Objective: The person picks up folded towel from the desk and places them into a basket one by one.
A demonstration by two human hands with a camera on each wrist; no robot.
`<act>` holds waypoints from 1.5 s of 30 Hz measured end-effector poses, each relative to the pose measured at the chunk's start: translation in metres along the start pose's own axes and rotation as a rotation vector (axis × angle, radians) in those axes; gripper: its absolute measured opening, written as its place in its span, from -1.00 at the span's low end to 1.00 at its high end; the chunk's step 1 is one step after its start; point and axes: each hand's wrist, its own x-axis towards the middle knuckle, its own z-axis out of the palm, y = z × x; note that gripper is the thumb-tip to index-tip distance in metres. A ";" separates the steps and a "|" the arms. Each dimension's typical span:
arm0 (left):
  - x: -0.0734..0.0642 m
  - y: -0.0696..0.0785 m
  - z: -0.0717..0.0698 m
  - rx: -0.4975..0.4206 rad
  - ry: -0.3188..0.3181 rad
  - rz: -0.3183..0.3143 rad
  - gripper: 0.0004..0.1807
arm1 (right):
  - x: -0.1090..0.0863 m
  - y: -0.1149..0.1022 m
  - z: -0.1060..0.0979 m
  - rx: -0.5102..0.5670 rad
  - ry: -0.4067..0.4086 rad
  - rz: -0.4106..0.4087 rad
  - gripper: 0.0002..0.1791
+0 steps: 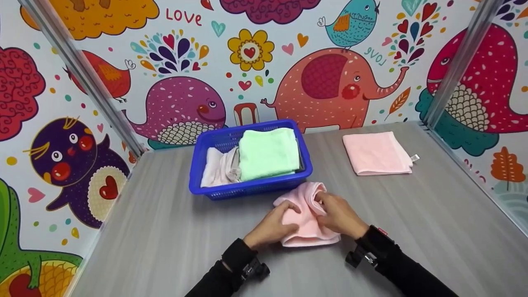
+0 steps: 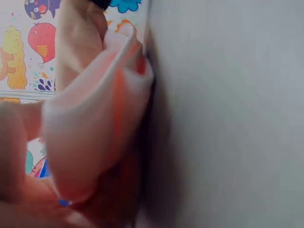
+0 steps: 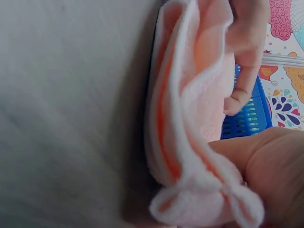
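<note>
A pink towel (image 1: 307, 231), loosely folded and bunched, lies on the grey table in front of the basket. From its left side my left hand (image 1: 270, 227) grips it, thumb and fingers bent over the cloth. At the right side my right hand (image 1: 340, 214) pinches the upper fold, with fingertips tucked into the cloth. In the left wrist view the towel (image 2: 90, 133) is blurred and curls up off the tabletop. Several layered edges of the towel (image 3: 204, 109) show in the right wrist view. Some fingertips are hidden by cloth.
Behind the hands stands a blue plastic basket (image 1: 247, 187), holding a folded green towel (image 1: 268, 152) and a crumpled pale cloth (image 1: 218, 167). Another pink towel (image 1: 375, 152), folded flat with a white tag, lies at the back right. Patterned walls (image 1: 251, 95) border the table.
</note>
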 end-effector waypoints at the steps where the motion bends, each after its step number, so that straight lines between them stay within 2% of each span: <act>1: 0.000 0.000 0.001 -0.020 -0.014 0.008 -0.57 | 0.000 0.000 0.000 -0.002 -0.002 0.001 -0.63; 5: 0.000 -0.002 0.002 -0.064 -0.055 0.031 -0.47 | 0.000 0.000 -0.001 -0.004 -0.015 0.009 -0.62; 12: -0.001 -0.004 0.002 -0.104 -0.050 -0.042 -0.24 | -0.003 0.000 -0.007 0.009 -0.014 0.123 -0.49; 19: -0.004 -0.001 0.004 -0.159 -0.034 -0.079 -0.14 | 0.000 0.005 -0.002 0.138 0.005 0.029 -0.59; 22: -0.006 0.002 0.005 -0.139 -0.027 -0.084 -0.13 | -0.001 0.007 0.000 0.171 -0.003 0.014 -0.60; 27: -0.006 0.009 0.001 -0.086 -0.023 -0.043 -0.11 | -0.003 0.008 -0.003 0.225 -0.009 -0.004 -0.64; 31: -0.007 0.015 -0.004 -0.064 -0.013 -0.010 -0.09 | -0.002 0.006 -0.013 0.295 -0.034 -0.002 -0.65; 36: -0.009 0.026 -0.013 -0.061 -0.008 0.030 -0.07 | -0.001 0.001 -0.028 0.382 -0.070 0.038 -0.63; 40: -0.011 0.035 -0.022 -0.066 -0.007 0.044 -0.06 | 0.000 -0.005 -0.039 0.463 -0.092 0.033 -0.63; 45: -0.013 0.045 -0.030 -0.076 -0.022 0.065 -0.04 | -0.001 -0.014 -0.053 0.481 -0.131 0.020 -0.64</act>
